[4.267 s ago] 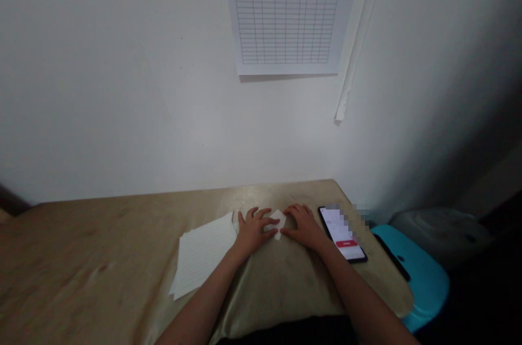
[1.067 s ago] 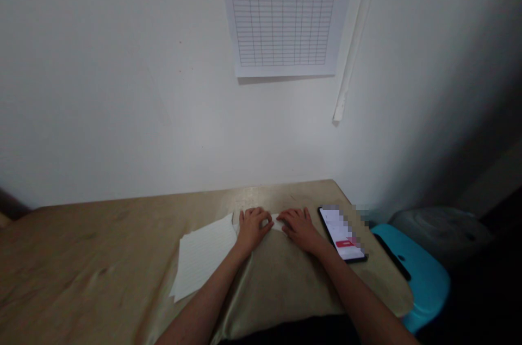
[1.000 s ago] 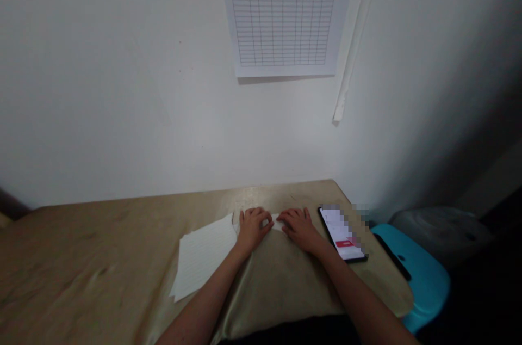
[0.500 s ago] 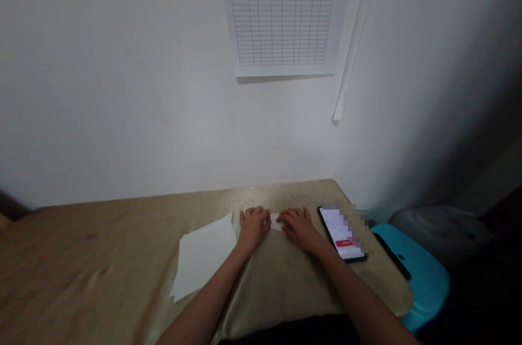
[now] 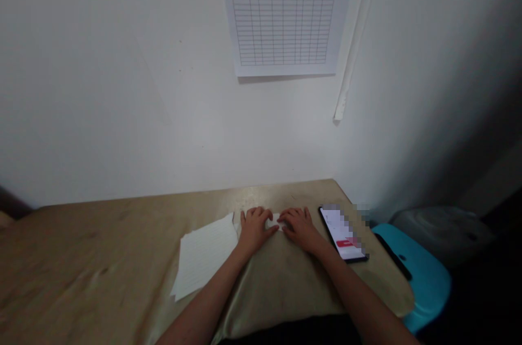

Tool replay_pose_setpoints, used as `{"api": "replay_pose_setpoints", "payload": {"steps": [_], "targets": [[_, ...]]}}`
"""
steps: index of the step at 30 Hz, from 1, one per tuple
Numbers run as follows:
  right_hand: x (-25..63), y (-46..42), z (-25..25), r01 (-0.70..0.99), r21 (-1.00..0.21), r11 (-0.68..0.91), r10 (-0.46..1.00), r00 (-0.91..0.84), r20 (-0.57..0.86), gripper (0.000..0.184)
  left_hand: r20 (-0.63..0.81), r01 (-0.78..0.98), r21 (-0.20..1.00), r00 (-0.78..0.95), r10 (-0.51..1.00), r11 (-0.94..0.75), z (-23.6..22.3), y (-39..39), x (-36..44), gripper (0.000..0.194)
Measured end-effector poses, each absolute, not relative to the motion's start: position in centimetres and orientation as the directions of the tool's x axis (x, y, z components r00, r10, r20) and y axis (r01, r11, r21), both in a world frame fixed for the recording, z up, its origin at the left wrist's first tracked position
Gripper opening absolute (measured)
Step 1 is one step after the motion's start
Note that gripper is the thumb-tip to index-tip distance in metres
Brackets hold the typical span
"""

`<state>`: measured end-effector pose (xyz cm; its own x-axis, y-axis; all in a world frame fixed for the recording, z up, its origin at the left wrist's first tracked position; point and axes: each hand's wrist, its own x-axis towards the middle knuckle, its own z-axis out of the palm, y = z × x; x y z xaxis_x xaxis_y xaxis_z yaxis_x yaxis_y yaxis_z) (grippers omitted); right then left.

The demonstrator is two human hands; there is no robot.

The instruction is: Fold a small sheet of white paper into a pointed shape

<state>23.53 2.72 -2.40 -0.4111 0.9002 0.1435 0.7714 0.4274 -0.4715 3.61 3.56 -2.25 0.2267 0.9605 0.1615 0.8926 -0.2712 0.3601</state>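
Observation:
A small piece of white paper (image 5: 275, 220) lies flat on the table, partly covered by both hands. My left hand (image 5: 255, 228) rests on its left side, fingers spread, with the thumb stretched along the near edge and apart from the index finger. From the right, my right hand (image 5: 299, 227) touches the paper with its fingertips; its fingers are spread too. Beside my left forearm lie loose sheets of lined paper (image 5: 206, 255), slightly fanned, one corner close to my left hand.
A phone (image 5: 342, 236) with a lit screen lies right of my right hand. The table (image 5: 101, 247) has a wrinkled brown cover and meets a white wall. A printed table sheet (image 5: 285, 24) hangs there. A turquoise stool-like object (image 5: 428, 279) stands beyond the right edge.
My left thumb has moved away from the index finger, rightward along the near edge of the small paper. The right hand has barely shifted.

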Motion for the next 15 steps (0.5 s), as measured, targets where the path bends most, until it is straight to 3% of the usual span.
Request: {"api": "replay_pose_setpoints", "payload": {"steps": [15], "targets": [[23.18, 2.64, -2.19, 0.762, -0.520, 0.386, 0.919, -0.368, 0.142, 0.026, 0.174, 0.885, 0.375, 0.223, 0.959, -0.274, -2.36, 3.58, 3.58, 0.021]]}}
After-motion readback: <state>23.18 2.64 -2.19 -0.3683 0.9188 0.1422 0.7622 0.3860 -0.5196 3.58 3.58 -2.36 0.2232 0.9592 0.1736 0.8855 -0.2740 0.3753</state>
